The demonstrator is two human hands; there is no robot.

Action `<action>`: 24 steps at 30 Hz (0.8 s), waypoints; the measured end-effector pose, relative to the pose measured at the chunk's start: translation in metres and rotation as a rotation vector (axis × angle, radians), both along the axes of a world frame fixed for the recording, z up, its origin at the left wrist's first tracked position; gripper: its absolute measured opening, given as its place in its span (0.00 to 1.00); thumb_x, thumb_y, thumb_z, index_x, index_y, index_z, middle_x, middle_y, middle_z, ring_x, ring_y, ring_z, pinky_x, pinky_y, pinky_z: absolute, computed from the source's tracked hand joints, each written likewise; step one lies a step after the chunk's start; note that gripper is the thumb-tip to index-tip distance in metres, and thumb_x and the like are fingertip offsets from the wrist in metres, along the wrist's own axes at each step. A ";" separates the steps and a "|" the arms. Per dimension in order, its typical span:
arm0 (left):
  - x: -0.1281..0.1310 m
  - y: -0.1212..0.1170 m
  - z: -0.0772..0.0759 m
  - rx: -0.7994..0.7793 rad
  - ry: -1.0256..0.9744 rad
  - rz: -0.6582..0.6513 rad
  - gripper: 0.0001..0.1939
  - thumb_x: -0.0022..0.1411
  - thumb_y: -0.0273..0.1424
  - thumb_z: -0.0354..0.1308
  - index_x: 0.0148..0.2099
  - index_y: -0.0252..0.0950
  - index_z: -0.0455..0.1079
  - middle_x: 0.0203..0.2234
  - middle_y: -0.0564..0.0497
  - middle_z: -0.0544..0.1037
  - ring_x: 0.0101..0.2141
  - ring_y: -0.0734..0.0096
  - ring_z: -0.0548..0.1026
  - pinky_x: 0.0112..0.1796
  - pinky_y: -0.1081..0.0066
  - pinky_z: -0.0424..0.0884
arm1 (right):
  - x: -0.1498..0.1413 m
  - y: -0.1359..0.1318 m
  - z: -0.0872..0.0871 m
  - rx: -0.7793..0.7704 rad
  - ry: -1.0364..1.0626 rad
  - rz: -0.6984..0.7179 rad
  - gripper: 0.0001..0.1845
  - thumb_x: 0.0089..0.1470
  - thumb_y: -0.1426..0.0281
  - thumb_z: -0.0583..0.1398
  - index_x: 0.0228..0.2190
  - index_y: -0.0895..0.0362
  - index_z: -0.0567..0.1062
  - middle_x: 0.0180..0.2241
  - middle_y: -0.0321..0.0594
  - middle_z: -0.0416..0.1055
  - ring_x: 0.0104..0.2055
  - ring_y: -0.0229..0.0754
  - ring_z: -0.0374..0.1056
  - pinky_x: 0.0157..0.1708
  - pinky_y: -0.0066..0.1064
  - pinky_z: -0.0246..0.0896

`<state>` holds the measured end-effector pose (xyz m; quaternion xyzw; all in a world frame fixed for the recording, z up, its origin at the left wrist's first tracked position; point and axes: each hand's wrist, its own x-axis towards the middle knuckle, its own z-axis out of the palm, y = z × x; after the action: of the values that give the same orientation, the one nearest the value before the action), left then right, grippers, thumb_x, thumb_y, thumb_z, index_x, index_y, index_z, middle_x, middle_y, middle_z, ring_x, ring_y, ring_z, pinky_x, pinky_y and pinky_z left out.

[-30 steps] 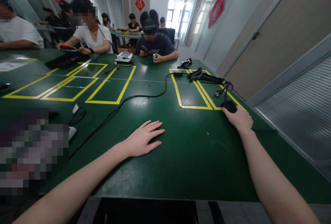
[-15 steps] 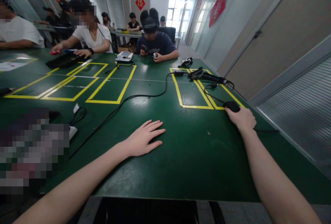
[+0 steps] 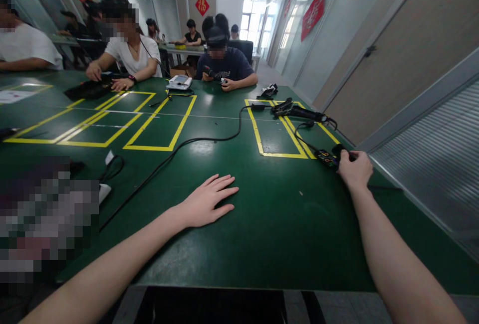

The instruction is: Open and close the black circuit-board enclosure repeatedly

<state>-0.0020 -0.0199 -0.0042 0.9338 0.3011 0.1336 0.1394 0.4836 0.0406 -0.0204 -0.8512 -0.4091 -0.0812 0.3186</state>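
Observation:
My left hand (image 3: 209,200) lies flat on the green table (image 3: 262,244), palm down with the fingers spread, holding nothing. At the right, my right hand (image 3: 356,168) is closed on a small black piece (image 3: 340,151) that looks like a cover; the fingers hide much of it. Just left of these fingers is a small dark board-like device (image 3: 327,158) with yellow and coloured marks. From it a thin black cable (image 3: 305,138) runs back toward a black tool-like object (image 3: 307,113) with a cord.
Yellow tape outlines (image 3: 284,155) mark the table. A long black cable (image 3: 194,139) crosses it. A white device (image 3: 179,82) stands farther back, near a person in a dark shirt (image 3: 235,69). Another person in white (image 3: 136,57) works over a black tray (image 3: 88,89). A blurred-out area covers the lower left.
My right hand has shifted slightly right and tilted up with the black piece, so the board-like device with coloured marks now shows. My left hand stays put.

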 end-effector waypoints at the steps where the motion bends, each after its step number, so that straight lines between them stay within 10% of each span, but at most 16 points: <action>1: 0.000 0.000 0.000 -0.004 0.002 -0.001 0.25 0.76 0.43 0.53 0.69 0.41 0.66 0.71 0.43 0.62 0.72 0.58 0.58 0.71 0.50 0.53 | -0.003 0.000 0.001 -0.001 0.030 -0.041 0.19 0.65 0.64 0.53 0.47 0.64 0.75 0.33 0.53 0.74 0.38 0.55 0.72 0.46 0.46 0.66; 6: 0.000 0.000 0.001 -0.018 0.013 0.007 0.25 0.76 0.43 0.54 0.69 0.40 0.66 0.71 0.42 0.62 0.72 0.57 0.58 0.71 0.50 0.52 | -0.016 -0.004 0.008 0.004 0.139 -0.090 0.15 0.63 0.68 0.54 0.45 0.60 0.77 0.35 0.46 0.76 0.31 0.48 0.72 0.45 0.42 0.69; 13: -0.001 0.001 0.000 -0.021 -0.007 -0.005 0.25 0.76 0.42 0.54 0.69 0.41 0.66 0.71 0.42 0.62 0.72 0.57 0.58 0.71 0.49 0.54 | -0.032 -0.014 0.025 0.079 0.035 0.061 0.21 0.55 0.61 0.64 0.47 0.61 0.79 0.47 0.54 0.73 0.52 0.59 0.70 0.54 0.45 0.64; 24: -0.001 0.000 0.000 -0.022 -0.003 -0.003 0.25 0.76 0.42 0.54 0.69 0.41 0.66 0.71 0.42 0.62 0.72 0.57 0.59 0.71 0.50 0.53 | -0.038 -0.021 0.039 0.129 -0.002 0.107 0.15 0.55 0.63 0.61 0.39 0.60 0.79 0.40 0.53 0.71 0.44 0.56 0.69 0.48 0.44 0.64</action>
<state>-0.0030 -0.0196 -0.0044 0.9325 0.3010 0.1313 0.1502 0.4457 0.0191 0.0191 -0.8056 -0.4484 -0.0913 0.3762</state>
